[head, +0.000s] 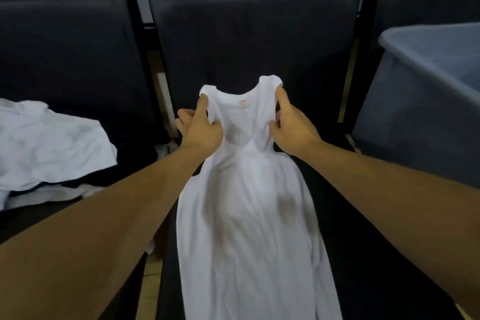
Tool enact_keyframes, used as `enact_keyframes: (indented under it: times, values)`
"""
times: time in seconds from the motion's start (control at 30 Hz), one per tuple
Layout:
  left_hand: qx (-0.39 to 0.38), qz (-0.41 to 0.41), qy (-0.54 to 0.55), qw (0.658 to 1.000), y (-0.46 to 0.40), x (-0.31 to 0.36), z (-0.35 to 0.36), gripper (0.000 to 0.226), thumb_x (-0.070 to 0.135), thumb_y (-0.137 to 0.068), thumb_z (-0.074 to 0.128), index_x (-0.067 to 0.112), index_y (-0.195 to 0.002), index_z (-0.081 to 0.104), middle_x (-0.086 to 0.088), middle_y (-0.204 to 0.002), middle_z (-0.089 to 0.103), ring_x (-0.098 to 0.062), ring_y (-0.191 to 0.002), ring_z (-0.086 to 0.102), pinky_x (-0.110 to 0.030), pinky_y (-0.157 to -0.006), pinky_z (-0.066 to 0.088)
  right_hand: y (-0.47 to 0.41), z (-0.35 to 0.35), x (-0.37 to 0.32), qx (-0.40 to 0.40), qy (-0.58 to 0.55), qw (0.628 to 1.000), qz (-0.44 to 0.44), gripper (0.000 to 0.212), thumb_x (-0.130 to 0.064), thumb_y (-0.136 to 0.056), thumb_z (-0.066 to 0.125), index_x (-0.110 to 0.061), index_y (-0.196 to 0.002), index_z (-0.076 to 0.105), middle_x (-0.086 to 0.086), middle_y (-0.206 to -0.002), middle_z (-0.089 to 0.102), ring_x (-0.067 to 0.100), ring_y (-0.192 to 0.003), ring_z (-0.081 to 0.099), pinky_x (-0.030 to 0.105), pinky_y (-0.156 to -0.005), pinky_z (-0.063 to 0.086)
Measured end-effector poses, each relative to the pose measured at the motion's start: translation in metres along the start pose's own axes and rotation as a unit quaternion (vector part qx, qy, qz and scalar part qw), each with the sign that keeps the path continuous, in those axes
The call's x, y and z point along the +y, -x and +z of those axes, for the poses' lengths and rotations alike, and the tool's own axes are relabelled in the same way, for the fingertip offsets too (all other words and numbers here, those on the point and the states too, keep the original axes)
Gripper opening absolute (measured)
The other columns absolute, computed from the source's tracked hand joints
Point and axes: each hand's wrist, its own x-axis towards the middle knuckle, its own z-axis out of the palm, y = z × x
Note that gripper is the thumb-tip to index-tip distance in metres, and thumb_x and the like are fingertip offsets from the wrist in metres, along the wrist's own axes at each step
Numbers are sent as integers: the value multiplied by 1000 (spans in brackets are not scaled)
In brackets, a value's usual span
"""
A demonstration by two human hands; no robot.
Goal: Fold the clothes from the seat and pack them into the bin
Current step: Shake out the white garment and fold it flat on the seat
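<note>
Dark seats (249, 41) fill the frame. White vest (246, 215) lies lengthwise on center seat; left hand (200, 127) pinches its left strap, right hand (291, 127) pinches the right strap. Clothes pile (49, 148) at left, grey bin (426, 101) at right.

Two hands are showing: the left hand (200, 130) and the right hand (292, 127). Between them one white tank top (249, 215) is lying. Left of the left hand one pile of white clothes (49, 148) is sitting. Right of the right hand one grey bin (420, 101) is standing. Beyond the hands three dark seats (254, 41) are showing.
</note>
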Motion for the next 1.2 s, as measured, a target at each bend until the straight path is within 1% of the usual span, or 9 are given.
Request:
enact_keyframes:
  times: [0.17, 0.3, 0.37, 0.43, 0.53, 0.73, 0.87, 1.0, 1.2]
  values:
    - [-20, -15, 107, 994, -29, -17, 8, 63, 13, -93, 49, 38, -149, 33, -2, -124, 57, -23, -105, 61, -42, -87, 59, -32, 22, 9, -5, 7, 1000, 14, 71, -22, -101, 57, -32, -157, 14, 8, -96, 57, 21, -78, 62, 39, -67, 59]
    - [-51, -66, 63, 995, -38, -11, 9, 40, 15, -100, 47, 11, -140, 50, -7, -105, 62, -22, -86, 62, -33, -68, 53, -54, 28, 8, -25, -123, 987, 99, 28, -22, -99, 59, -13, -125, 57, 9, -102, 63, 24, -95, 66, 27, -73, 52]
    - [-73, -86, 17, 993, -24, -9, 10, 34, 24, -102, 50, 0, -125, 57, -8, -93, 59, -21, -75, 57, -29, -59, 42, -46, 33, 12, -34, -144, 981, 127, 31, -22, -99, 58, -13, -129, 61, 10, -118, 64, 26, -107, 64, 27, -82, 52]
    - [-61, -100, -18, 993, -2, -18, 16, 37, 26, -102, 49, 1, -129, 50, -15, -115, 59, -31, -98, 61, -34, -73, 46, -19, 39, 16, -18, -150, 978, 142, 40, -19, -101, 53, -11, -140, 56, 11, -129, 64, 29, -117, 62, 34, -99, 51]
    - [-19, -71, -27, 997, 49, -37, 32, 44, 11, -99, 47, 4, -143, 42, -20, -144, 41, -41, -129, 45, -43, -106, 38, 43, 48, 20, 24, -147, 979, 140, 34, -12, -101, 49, -15, -132, 61, 7, -125, 66, 25, -113, 62, 32, -97, 50]
    - [57, 23, -95, 994, 167, -73, 61, 47, 19, -102, 48, 14, -148, 40, -9, -159, 28, -28, -145, 29, -39, -119, 26, 173, 59, 33, 54, -72, 987, 132, 31, -13, -101, 51, -25, -130, 55, -3, -137, 52, 15, -121, 54, 23, -95, 42]
    - [101, 19, -126, 987, 214, -92, 62, 46, 13, -98, 54, 7, -142, 45, -17, -151, 39, -36, -137, 39, -51, -111, 39, 234, 64, 30, 128, -7, 980, 154, 28, -9, -95, 57, -16, -123, 61, 6, -127, 58, 24, -112, 56, 41, -94, 52]
    - [145, -98, -121, 977, 249, -100, 48, 46, 13, -83, 75, 1, -122, 55, -24, -118, 53, -44, -104, 50, -52, -83, 46, 277, 65, 20, 146, 6, 952, 268, 11, -24, -95, 62, -16, -102, 63, 9, -106, 61, 27, -95, 54, 42, -82, 48]
    - [98, -151, -169, 969, 312, -106, 30, 53, 43, -84, 74, 4, -113, 54, -20, -113, 52, -40, -108, 48, -51, -89, 43, 342, 63, 13, 98, 95, 957, 256, 33, -45, -90, 68, -14, -102, 64, 11, -104, 57, 31, -96, 52, 43, -80, 45]
